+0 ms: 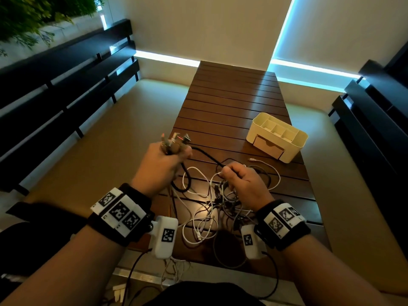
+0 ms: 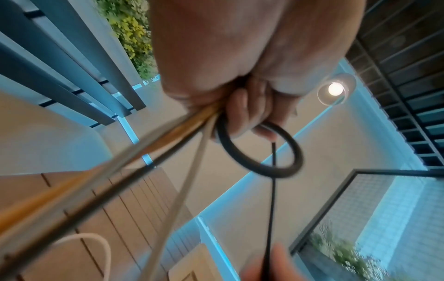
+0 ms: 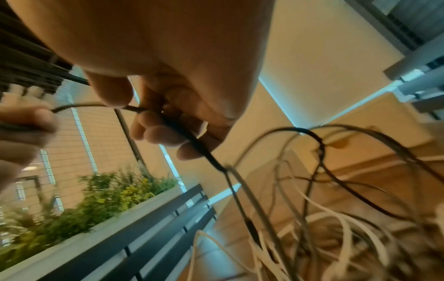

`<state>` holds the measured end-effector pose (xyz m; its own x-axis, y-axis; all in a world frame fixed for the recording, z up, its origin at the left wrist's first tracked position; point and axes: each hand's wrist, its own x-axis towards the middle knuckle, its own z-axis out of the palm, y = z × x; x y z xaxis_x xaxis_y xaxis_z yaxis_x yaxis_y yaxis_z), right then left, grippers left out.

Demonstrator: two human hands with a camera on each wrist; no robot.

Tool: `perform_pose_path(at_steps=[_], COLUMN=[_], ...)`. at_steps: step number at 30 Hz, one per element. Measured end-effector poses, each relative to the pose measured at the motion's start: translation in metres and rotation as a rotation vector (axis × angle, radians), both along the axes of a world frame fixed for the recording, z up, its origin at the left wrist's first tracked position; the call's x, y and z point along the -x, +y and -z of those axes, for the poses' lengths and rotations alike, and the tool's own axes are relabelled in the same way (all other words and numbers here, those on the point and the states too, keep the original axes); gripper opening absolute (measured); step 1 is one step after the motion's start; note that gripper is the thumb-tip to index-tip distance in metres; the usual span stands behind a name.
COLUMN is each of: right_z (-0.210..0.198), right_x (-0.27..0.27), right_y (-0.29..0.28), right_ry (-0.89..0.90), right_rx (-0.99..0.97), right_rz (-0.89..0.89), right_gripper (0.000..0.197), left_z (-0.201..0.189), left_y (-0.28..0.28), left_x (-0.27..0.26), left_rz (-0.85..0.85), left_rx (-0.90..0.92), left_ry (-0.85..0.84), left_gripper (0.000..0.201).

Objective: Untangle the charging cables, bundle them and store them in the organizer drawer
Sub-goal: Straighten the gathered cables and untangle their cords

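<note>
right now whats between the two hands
A black cable stretches from the left hand, which grips a bunch of plug ends, to the right hand pinching it. The head view shows this best.

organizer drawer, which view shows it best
The head view: the cream organizer sits whole on the slatted table, its drawer slightly open. The left wrist view catches only a blurred cream corner at the bottom edge; the right wrist view shows a blurred glimpse behind cables.

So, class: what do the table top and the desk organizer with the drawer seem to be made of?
Table top: looks like dark-stained wood slats, a slight sheen and grooves between the boards; it could be composite.
Desk organizer: probably cream plastic, smooth and matte, with rounded moulded corners; its drawer front looks paler tan, perhaps wood or bamboo.
</note>
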<state>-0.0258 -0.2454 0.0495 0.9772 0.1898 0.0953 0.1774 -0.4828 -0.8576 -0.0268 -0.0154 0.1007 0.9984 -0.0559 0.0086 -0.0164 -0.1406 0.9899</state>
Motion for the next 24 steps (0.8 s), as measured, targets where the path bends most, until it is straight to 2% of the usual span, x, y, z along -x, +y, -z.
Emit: perform_pose_path(at_steps=[2,5,7,10,13,16,19,22,24], right_z=[0.009,0.006,0.0,-0.002,-0.001,-0.009,-0.024,-0.032,-0.033], right_x=[-0.001,-0.002,-0.006,-0.012,-0.011,-0.009,-0.007,-0.007,-0.005], right_y=[-0.005,-0.006,-0.007,-0.005,0.001,0.011,0.019,0.018,0.014], right_ry=[0.061,0.028,-0.018,-0.038,-0.059,-0.093,-0.156,-0.201,-0.202], right_rx=[-0.024,0.071,0.184,0.453,0.571,0.514,0.405,0.301,0.233], right_rz=[0.069,0.098,0.052,-0.041,-0.141,-0.215,-0.215,-0.172,-0.149], right_gripper=[0.025,0.018,0.016,0.018,0.019,0.021,0.017,0.009,0.007], left_z=[-0.001,0.008,0.014,0.011,0.004,0.004,0.007,0.011,0.011], left_y=[0.008,0.014,0.017,0.017,0.01,-0.005,-0.02,-0.02,-0.019], left_x=[-0.003,-0.007,-0.01,-0.011,-0.009,-0.004,0.001,0.0,-0.001], left_rz=[-0.061,-0.046,-0.062,-0.132,-0.088,0.064,0.244,0.324,0.357], left_rx=[-0.06,-0.253,-0.318,-0.407,-0.447,-0.465,-0.449,-0.401,-0.418], left_ry=[0.0,0.093,0.143,0.086,0.026,-0.007,-0.051,-0.029,-0.026], left_gripper=[0.018,0.012,0.01,0.009,0.009,0.01,0.016,0.031,0.029])
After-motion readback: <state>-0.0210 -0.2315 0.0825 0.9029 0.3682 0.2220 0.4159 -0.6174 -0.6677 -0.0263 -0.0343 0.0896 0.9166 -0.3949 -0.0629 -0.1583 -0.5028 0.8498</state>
